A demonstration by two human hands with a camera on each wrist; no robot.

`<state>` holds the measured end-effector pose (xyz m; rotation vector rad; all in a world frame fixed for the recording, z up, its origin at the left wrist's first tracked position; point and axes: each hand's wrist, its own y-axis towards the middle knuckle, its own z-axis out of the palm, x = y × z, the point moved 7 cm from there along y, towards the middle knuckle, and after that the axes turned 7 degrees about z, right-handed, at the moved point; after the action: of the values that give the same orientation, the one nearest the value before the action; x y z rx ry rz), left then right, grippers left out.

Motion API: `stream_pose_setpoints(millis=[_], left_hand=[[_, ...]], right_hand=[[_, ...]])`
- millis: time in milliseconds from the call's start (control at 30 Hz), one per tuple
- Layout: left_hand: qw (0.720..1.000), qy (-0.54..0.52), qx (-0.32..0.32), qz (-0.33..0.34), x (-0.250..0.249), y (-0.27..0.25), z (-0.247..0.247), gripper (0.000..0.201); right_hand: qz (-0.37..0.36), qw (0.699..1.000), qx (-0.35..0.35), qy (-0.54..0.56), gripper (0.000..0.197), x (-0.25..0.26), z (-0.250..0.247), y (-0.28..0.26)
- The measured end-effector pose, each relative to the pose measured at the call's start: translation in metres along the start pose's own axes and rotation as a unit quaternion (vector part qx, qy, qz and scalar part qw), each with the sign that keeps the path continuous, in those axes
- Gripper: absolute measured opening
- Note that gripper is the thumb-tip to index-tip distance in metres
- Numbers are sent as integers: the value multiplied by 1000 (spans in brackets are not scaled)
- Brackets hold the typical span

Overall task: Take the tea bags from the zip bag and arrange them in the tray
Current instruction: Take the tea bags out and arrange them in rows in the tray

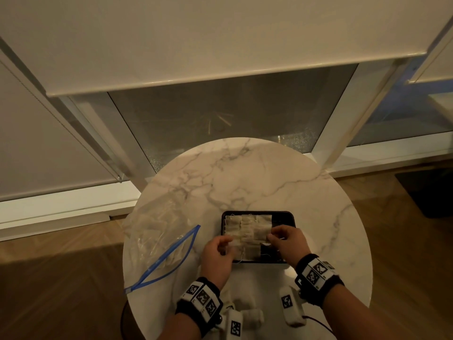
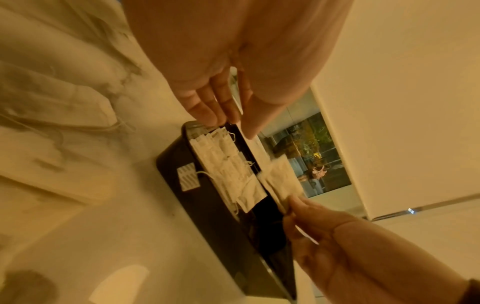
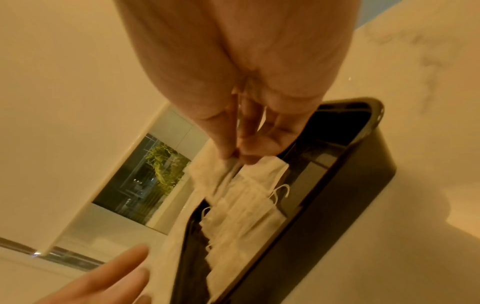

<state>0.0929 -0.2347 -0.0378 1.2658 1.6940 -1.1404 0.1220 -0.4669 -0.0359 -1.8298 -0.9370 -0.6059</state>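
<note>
1. The black tray (image 1: 285,213) sits on the round marble table (image 1: 245,173) and serves as the landmark; rows of tea bags (image 1: 247,229) already cover its left and middle parts, while its right end shows bare dark floor.
2. The zip bag (image 1: 159,241) lies flat on the table well to the left of the tray, its blue zip strip gaping open. More pale tea bags seem to remain inside, though the plastic blurs them.
3. The right hand (image 1: 285,241) hovers over the tray's right half, thumb and fingertips (image 3: 228,152) pinching the top edge of one tea bag (image 3: 207,174) that hangs just above the laid rows.
4. The left hand (image 1: 217,253) is at the tray's near-left corner, fingers loosely extended and close together; it appears to pinch nothing, only steadying near the bags.
5. Judged step: placing a bag, mid-task.
6. The next move likely calls for lowering this bag into the bare right end, flat and aligned, with its string kept inside the tray's rim.
</note>
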Motion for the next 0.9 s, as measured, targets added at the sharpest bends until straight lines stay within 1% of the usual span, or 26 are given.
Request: stream_pose_setpoints(millis=[67, 100, 167, 267, 333, 433, 567, 700, 900], left_hand=[[997, 77, -2, 3, 8, 3, -3, 32], [994, 113, 1, 3, 12, 4, -4, 37], [988, 155, 10, -3, 15, 4, -4, 44], [988, 152, 13, -9, 18, 4, -3, 47], [989, 147, 15, -15, 19, 5, -3, 46], [990, 137, 21, -16, 18, 4, -3, 43], [992, 125, 19, -14, 15, 2, -4, 41], [991, 128, 22, -15, 15, 2, -6, 41], [991, 130, 28, -17, 15, 2, -6, 39]], right_hand=[[19, 995, -73, -70, 9, -7, -19, 14], [23, 991, -92, -98, 11, -9, -24, 20], [23, 985, -96, -145, 12, -9, -25, 31], [22, 972, -93, -216, 19, -7, -18, 45], [30, 965, -93, -242, 25, -7, -11, 53], [48, 966, -87, -239, 18, -9, -2, 61], [76, 972, -74, -208, 9, -14, 8, 68], [85, 975, -74, -191, 8, -15, 14, 72], [85, 977, -76, -179, 12, -13, 15, 74]])
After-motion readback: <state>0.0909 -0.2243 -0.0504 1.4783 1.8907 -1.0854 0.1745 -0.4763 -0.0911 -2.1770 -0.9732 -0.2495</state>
